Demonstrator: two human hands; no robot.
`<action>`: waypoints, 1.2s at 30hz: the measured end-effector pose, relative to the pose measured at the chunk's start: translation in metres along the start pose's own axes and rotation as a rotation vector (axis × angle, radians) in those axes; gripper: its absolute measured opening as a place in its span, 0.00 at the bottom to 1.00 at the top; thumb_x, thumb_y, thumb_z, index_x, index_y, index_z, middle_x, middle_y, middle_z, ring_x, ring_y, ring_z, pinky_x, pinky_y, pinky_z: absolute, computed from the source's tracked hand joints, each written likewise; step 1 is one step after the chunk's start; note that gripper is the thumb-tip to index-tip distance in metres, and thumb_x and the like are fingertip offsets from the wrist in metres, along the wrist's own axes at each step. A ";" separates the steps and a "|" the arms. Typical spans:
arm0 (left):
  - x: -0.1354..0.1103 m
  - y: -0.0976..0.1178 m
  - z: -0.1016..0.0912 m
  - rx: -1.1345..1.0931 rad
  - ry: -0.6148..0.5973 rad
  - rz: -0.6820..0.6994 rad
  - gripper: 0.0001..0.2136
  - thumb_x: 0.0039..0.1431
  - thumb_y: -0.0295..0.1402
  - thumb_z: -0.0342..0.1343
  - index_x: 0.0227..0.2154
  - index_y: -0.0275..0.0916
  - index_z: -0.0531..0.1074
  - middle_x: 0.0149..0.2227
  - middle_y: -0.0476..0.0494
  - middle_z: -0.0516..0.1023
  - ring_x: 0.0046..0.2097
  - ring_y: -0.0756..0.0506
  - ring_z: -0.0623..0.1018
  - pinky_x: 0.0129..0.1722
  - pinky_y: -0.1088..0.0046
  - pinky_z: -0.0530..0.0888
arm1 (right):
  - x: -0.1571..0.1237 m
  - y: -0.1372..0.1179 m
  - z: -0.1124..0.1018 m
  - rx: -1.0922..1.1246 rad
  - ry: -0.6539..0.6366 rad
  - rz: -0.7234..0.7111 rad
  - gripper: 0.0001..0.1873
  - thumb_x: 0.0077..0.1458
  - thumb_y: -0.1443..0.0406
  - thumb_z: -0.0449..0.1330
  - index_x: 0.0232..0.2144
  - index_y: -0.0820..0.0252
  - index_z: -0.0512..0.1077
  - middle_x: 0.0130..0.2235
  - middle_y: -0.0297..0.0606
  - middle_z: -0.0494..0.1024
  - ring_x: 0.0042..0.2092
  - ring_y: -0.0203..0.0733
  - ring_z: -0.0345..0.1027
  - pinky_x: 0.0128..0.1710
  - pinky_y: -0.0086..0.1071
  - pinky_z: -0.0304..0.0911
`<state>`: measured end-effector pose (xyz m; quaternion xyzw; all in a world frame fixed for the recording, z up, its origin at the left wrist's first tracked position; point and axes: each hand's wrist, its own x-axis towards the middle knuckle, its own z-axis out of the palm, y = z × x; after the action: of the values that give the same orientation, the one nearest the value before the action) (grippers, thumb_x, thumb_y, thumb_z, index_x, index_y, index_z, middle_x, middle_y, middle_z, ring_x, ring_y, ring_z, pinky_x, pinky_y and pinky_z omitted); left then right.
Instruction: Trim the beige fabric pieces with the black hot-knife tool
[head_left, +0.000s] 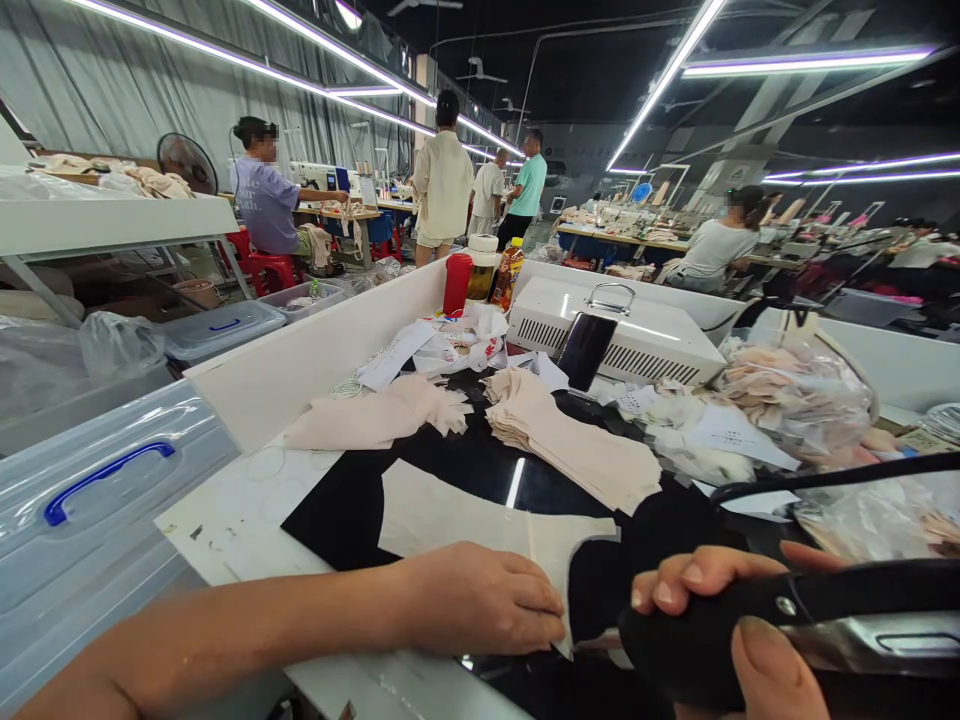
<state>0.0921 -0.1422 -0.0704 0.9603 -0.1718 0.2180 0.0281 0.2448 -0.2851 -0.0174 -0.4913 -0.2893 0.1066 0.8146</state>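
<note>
Here, the left hand (484,605) lies on a pale piece of cloth (465,515), near its end. Its fingers are close together and bent a little. The thumb is out of sight, so I cannot tell if the hand pinches the cloth or just rests on it. The cloth is spread out on a shiny black mat (491,468), right in front of the person.

The right hand (724,572) is wrapped around a fat black tool (675,640) with a silver part. The tool's thin tip (600,646) points at the end of the cloth, close to the left fingers.

Behind the cloth there is a neat pile of pale pieces (577,440), and more pale pieces (360,418) lie to the left. A phone (587,350) leans on a white box (630,325) with a handle on top. Next to the box stand a red cup (457,285), a jar (482,275) and a bottle (508,272).
</note>
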 end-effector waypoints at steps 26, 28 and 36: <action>-0.001 0.000 0.002 -0.031 -0.007 -0.019 0.14 0.82 0.28 0.50 0.50 0.31 0.82 0.53 0.41 0.86 0.55 0.48 0.84 0.68 0.75 0.74 | -0.001 0.001 -0.001 0.018 -0.042 -0.022 0.28 0.52 0.57 0.78 0.51 0.47 0.73 0.32 0.31 0.75 0.30 0.45 0.67 0.27 0.42 0.75; -0.001 0.000 0.002 -0.021 -0.012 -0.014 0.13 0.81 0.28 0.51 0.50 0.32 0.82 0.53 0.41 0.86 0.56 0.48 0.84 0.68 0.75 0.74 | -0.001 0.001 -0.001 0.016 -0.043 -0.025 0.27 0.51 0.57 0.78 0.51 0.47 0.73 0.32 0.31 0.76 0.30 0.45 0.68 0.27 0.43 0.76; 0.001 0.000 0.002 -0.005 0.008 -0.004 0.16 0.82 0.27 0.47 0.49 0.31 0.83 0.53 0.43 0.86 0.55 0.48 0.84 0.68 0.74 0.73 | -0.007 -0.004 0.012 -0.013 0.009 -0.028 0.25 0.53 0.61 0.76 0.50 0.49 0.74 0.33 0.32 0.76 0.32 0.46 0.72 0.29 0.44 0.77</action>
<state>0.0939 -0.1425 -0.0718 0.9597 -0.1703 0.2214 0.0315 0.2321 -0.2816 -0.0121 -0.4929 -0.2932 0.0913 0.8141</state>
